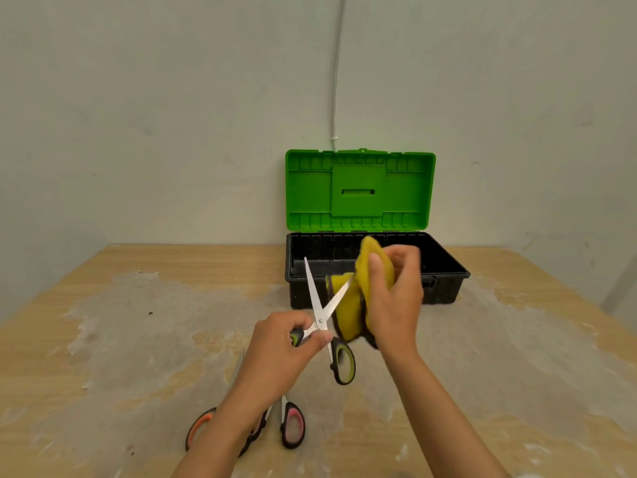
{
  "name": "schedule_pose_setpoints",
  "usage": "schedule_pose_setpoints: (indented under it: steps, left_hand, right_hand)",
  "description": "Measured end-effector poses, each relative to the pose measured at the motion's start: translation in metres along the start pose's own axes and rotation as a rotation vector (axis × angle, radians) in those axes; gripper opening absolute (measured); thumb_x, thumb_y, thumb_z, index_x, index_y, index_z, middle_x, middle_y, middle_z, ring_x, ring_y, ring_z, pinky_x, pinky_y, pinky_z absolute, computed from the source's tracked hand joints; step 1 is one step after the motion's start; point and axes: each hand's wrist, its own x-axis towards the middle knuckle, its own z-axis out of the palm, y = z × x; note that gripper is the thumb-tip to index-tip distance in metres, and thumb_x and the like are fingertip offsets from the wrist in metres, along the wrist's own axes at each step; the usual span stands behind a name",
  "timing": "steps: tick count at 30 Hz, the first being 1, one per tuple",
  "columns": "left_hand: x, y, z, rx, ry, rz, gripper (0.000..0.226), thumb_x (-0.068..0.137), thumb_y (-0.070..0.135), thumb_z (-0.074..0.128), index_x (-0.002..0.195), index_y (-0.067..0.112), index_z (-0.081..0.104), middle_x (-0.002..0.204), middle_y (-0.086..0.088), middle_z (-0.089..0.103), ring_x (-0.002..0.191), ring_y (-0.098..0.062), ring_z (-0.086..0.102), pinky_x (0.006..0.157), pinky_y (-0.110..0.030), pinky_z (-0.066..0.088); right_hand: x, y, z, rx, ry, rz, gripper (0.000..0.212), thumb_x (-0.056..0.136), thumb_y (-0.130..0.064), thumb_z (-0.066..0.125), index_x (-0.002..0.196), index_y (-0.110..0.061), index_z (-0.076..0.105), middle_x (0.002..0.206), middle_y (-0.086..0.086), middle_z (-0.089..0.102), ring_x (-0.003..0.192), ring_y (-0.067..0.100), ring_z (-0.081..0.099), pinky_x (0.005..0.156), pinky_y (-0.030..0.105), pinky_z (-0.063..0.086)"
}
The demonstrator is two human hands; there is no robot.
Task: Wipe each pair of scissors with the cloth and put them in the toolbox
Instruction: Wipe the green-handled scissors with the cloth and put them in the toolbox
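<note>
My left hand (279,353) grips the green-handled scissors (322,313) by one handle, blades spread open and pointing up. My right hand (393,298) holds the yellow cloth (348,315) wrapped over the tip of the right blade. Behind them stands the black toolbox (444,267) with its green lid (360,189) upright against the wall; its inside looks empty where visible. On the table under my left forearm lie the orange-handled scissors (200,426) and the pink-handled scissors (293,424), both partly hidden by the arm.
The wooden table (120,339) has a worn, patchy surface. A wall rises right behind the toolbox, with a white cable (334,98) running down it. The table's right edge falls away at the far right.
</note>
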Motion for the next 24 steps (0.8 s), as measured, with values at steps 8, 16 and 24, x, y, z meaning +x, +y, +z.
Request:
schedule_pose_setpoints:
  steps: [8, 16, 24]
  left_hand:
    - [0.011, 0.000, -0.002, -0.154, -0.010, -0.085, 0.026, 0.087, 0.026, 0.065, 0.061, 0.022, 0.062, 0.043, 0.013, 0.046, 0.041, -0.003, 0.038, 0.045, -0.016, 0.032]
    - [0.011, -0.004, -0.006, -0.052, -0.058, 0.050, 0.024, 0.086, 0.028, 0.065, 0.071, 0.009, 0.063, 0.057, -0.007, 0.052, 0.053, -0.008, 0.045, 0.051, -0.032, 0.042]
    - [0.014, 0.001, -0.013, -0.082, -0.030, 0.052, 0.029, 0.084, 0.030, 0.068, 0.065, 0.010, 0.057, 0.055, 0.002, 0.041, 0.051, -0.009, 0.036, 0.052, -0.031, 0.033]
  right_hand:
    - [-0.039, -0.008, -0.003, 0.455, -0.493, 0.519, 0.030, 0.101, -0.036, 0.042, 0.112, -0.021, 0.065, 0.108, 0.005, 0.071, 0.105, 0.022, 0.067, 0.093, 0.040, 0.053]
    - [-0.030, -0.010, -0.004, 0.460, -0.574, 0.534, 0.024, 0.087, -0.016, 0.067, 0.109, -0.006, 0.066, 0.095, 0.012, 0.075, 0.084, 0.023, 0.071, 0.076, 0.033, 0.058]
    - [-0.008, -0.018, 0.004, 0.599, -0.449, 0.559, 0.026, 0.088, -0.015, 0.066, 0.111, -0.003, 0.065, 0.099, 0.016, 0.074, 0.083, 0.025, 0.072, 0.075, 0.038, 0.059]
